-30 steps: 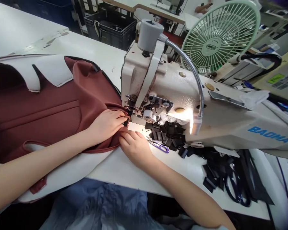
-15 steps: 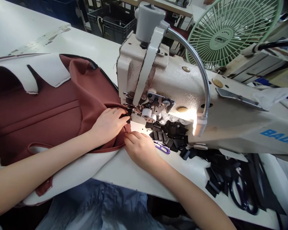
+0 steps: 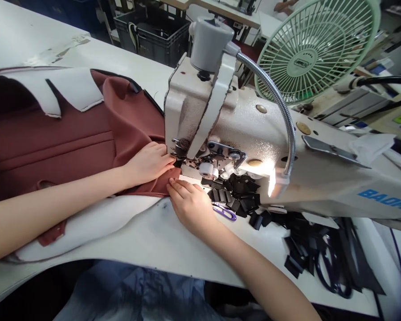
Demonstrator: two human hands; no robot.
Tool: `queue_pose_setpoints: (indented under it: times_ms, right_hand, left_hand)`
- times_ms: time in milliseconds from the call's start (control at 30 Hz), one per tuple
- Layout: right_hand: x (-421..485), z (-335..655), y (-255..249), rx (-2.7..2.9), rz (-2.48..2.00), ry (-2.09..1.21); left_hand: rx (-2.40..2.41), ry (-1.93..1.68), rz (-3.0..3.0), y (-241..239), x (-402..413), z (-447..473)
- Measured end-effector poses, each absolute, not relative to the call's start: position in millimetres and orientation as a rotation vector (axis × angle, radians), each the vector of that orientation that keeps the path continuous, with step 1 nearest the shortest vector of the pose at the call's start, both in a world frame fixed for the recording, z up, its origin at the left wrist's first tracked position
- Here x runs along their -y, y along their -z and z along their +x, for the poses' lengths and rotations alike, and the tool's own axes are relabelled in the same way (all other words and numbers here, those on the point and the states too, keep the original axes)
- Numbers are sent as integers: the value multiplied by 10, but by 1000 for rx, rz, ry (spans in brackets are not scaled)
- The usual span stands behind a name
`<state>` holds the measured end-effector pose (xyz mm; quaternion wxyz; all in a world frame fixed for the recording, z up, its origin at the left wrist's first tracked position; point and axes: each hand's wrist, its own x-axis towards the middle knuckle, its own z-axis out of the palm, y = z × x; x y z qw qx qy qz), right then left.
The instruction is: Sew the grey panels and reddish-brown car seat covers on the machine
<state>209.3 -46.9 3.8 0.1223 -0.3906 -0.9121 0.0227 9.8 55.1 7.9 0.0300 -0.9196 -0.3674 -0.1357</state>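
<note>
A maroon cover (image 3: 53,138) with white backing lies across the table, its right edge under the head of a sewing machine (image 3: 200,116). My left hand (image 3: 149,165) is closed on the cover right beside the needle area, fingertips close to the presser foot. Just nearer to me, my right hand (image 3: 192,207) has its fingers together on the cover's corner, the thumb hidden underneath. A small dark patch shows by the left fingertips; what it is I cannot make out. The machine's lamp (image 3: 277,178) lights this spot.
Right of my hands lie several black strip pieces (image 3: 242,189), a purple-handled thread snipper (image 3: 224,212) and dark-handled scissors (image 3: 330,272). Behind the machine stands a green fan (image 3: 302,62). A grey crate (image 3: 173,47) sits beyond the white table (image 3: 127,55).
The cover's near edge has shifted away from me and lies flatter by the needle. My right hand has moved slightly left, still at the corner. The view has shifted a little.
</note>
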Motion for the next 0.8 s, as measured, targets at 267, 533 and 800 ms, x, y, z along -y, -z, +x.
queue_pose_setpoints:
  times_ms: [267, 533, 800]
  right_hand:
    - [428, 2038, -34, 2657, -1202, -117]
    - [706, 2490, -436, 2526, -1617, 34]
    - [784, 2840, -499, 2250, -1525, 164]
  left_hand:
    - [816, 460, -2905, -148, -357, -7]
    - [853, 624, -2751, -53, 1, -5]
    - [804, 759, -2754, -71, -83, 20]
